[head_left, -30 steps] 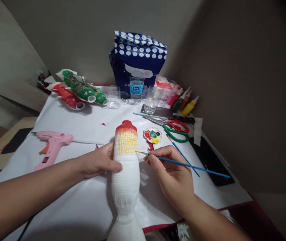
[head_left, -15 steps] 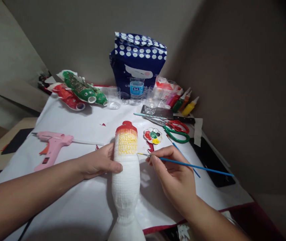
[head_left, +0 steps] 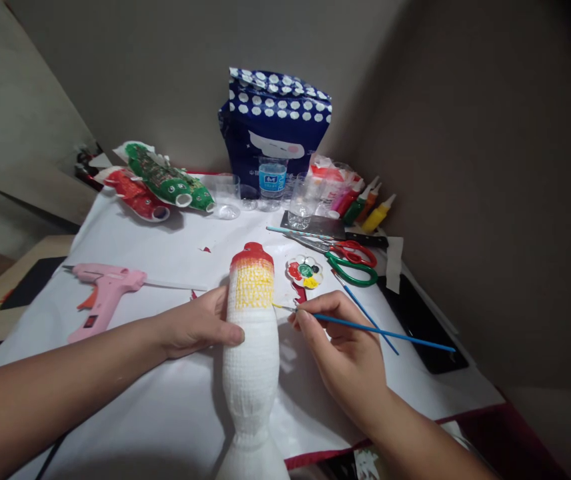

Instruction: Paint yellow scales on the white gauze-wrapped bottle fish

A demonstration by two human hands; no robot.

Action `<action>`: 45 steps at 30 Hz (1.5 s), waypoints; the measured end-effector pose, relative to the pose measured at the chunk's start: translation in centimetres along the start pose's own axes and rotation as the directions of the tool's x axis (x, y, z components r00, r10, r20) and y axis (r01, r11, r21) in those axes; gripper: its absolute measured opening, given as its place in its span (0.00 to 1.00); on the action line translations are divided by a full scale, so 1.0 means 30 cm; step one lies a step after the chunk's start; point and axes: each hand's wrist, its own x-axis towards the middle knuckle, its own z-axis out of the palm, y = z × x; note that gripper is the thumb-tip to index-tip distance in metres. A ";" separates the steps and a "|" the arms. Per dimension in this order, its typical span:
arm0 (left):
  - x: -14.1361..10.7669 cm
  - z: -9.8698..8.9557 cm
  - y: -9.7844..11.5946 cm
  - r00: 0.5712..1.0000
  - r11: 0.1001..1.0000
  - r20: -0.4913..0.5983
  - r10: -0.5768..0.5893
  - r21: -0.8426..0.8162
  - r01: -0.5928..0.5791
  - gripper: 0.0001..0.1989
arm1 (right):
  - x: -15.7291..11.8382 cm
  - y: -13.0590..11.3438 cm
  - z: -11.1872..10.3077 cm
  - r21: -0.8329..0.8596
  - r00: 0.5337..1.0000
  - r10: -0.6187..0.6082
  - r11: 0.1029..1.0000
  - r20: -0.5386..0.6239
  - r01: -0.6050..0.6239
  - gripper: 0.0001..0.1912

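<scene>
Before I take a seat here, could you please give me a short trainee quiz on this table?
1. Multiple choice: what does the right hand hold? A) a knife B) a brush C) a cup
2. True or false: the glue gun lies to the left of the form that the left hand grips.
3. Fill in the blank: just below its red top, the form has a band of ____ dabs.
Key: 1. B; 2. true; 3. yellow.

White wrapped form (head_left: 251, 360) cut off below, bag's (head_left: 278, 127) small print unreadable
</scene>
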 end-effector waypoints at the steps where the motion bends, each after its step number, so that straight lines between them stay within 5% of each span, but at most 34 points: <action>1: 0.000 0.000 0.001 1.000 1.000 -0.002 -0.004 0.004 0.004 0.39 | 0.000 0.000 -0.001 -0.008 1.000 -0.001 1.000 0.003 0.001 0.04; 6: -0.003 0.007 0.006 1.000 1.000 -0.026 -0.015 0.022 0.015 0.34 | -0.003 -0.003 -0.002 0.002 1.000 0.015 1.000 0.010 -0.015 0.04; 25: 0.002 -0.003 0.000 0.999 1.000 -0.040 -0.015 -0.009 0.014 0.45 | -0.008 -0.001 -0.003 0.037 0.998 0.052 0.998 0.024 -0.053 0.04; 31: -0.003 -0.001 0.002 0.998 0.999 -0.049 -0.036 -0.005 0.036 0.45 | 0.045 0.000 -0.039 0.033 0.991 0.099 0.995 -0.087 -0.097 0.07; 34: -0.006 -0.005 -0.001 0.999 0.999 -0.032 -0.037 -0.009 0.036 0.45 | 0.106 0.031 -0.089 -0.088 0.983 0.101 0.989 -0.152 -0.116 0.09; 37: -0.007 -0.011 -0.001 1.000 0.999 -0.004 -0.029 -0.014 0.029 0.44 | 0.156 0.073 -0.125 -0.259 0.989 0.117 0.956 -0.091 -0.137 0.10; 45: -0.013 -0.014 0.004 0.999 0.999 -0.002 -0.044 -0.023 0.044 0.45 | 0.169 0.142 -0.118 -0.447 0.995 0.103 0.889 -0.014 -0.099 0.05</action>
